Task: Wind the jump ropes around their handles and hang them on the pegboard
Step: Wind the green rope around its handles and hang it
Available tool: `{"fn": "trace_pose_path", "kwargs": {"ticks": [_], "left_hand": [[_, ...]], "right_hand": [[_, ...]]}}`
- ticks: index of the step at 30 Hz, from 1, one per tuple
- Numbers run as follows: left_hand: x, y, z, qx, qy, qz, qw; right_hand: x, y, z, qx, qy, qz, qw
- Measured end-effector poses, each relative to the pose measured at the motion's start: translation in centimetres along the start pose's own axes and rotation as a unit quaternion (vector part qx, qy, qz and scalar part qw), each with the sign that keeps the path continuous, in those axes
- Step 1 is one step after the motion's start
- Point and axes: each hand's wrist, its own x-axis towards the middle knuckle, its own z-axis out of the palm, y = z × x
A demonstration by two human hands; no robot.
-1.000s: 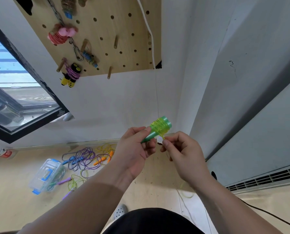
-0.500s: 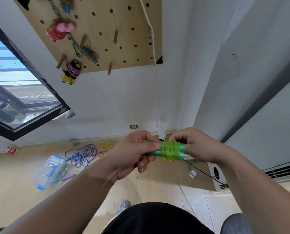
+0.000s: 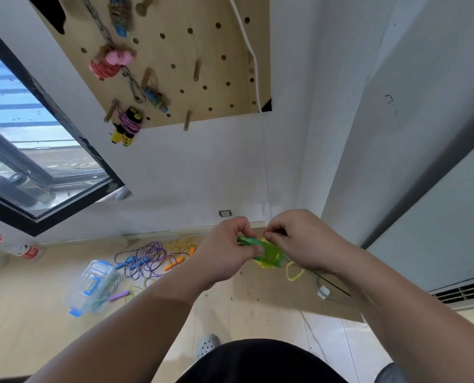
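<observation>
My left hand [image 3: 224, 252] grips the green handles [image 3: 248, 241] of a jump rope whose yellow-green cord [image 3: 270, 257] is wound around them. My right hand [image 3: 302, 240] pinches the cord at the wound bundle, and a small loop [image 3: 295, 273] of cord hangs free below it. The wooden pegboard [image 3: 175, 51] is on the wall above. Wound ropes hang on it: a pink one [image 3: 110, 63], a blue one [image 3: 154, 96] and a yellow-handled one with purple cord [image 3: 128, 125].
Loose purple, blue, orange and yellow ropes [image 3: 153, 259] lie tangled on the floor by the wall. A clear plastic box [image 3: 92, 286] with blue clips lies beside them. An open window [image 3: 31, 161] is at the left, a white cable [image 3: 263, 150] runs down the wall.
The bundle has tilted from level to slanting down to the right. My right hand moved from the bundle's end to pinching the cord, and a free loop now hangs below.
</observation>
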Motion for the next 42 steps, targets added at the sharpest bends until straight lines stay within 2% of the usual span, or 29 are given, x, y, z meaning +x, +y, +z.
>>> {"fn": "trace_pose_path", "kwargs": {"ticks": [2, 4, 8, 12, 15, 20, 23, 26, 29, 32, 38, 40, 42], "left_hand": [[0.5, 0.0, 0.3, 0.046, 0.019, 0.009, 0.999], [0.8, 0.1, 0.6, 0.04, 0.049, 0.002, 0.998], [0.9, 0.6, 1.0, -0.145, 0.099, -0.046, 0.983], [0.3, 1.5, 1.1, -0.297, 0.086, -0.078, 0.948], [-0.1, 2.0, 1.1, -0.379, 0.061, -0.095, 0.918], [-0.8, 3.0, 1.1, -0.436, 0.057, -0.086, 0.894], [-1.0, 3.6, 0.9, -0.476, 0.075, -0.086, 0.872], [-1.0, 4.1, 0.6, -0.509, 0.085, -0.084, 0.853], [-0.9, 4.4, -0.1, -0.554, 0.083, -0.071, 0.825], [-1.3, 4.3, -0.3, -0.537, 0.049, -0.066, 0.84], [-2.4, 3.5, -0.2, -0.514, -0.055, -0.06, 0.854], [-2.8, 3.2, -0.6, -0.493, -0.095, -0.056, 0.863], [-3.1, 2.9, -1.0, -0.439, -0.143, -0.049, 0.886]], "right_hand": [[-0.3, -0.8, 0.9, 0.001, 0.016, 0.018, 1.0], [-0.8, -1.2, 1.4, 0.002, 0.036, 0.021, 0.999], [-2.0, -1.1, 2.7, 0.064, 0.184, -0.023, 0.98], [-2.8, -0.3, 4.2, 0.139, 0.297, -0.072, 0.942], [-2.9, 0.0, 4.4, 0.143, 0.329, -0.1, 0.928], [-3.2, -0.3, 3.9, 0.148, 0.355, -0.119, 0.915], [-3.2, -0.2, 3.9, 0.181, 0.366, -0.092, 0.908], [-3.3, -0.2, 4.0, 0.288, 0.348, -0.034, 0.891], [-3.3, -0.2, 3.9, 0.432, 0.285, 0.02, 0.856], [-3.3, 0.6, 3.3, 0.495, 0.238, 0.025, 0.835], [-3.8, 2.7, 1.9, 0.475, 0.114, -0.028, 0.872], [-3.6, 3.9, 1.4, 0.426, 0.067, -0.038, 0.901], [-3.2, 5.2, 0.7, 0.356, 0.042, -0.028, 0.933]]}}
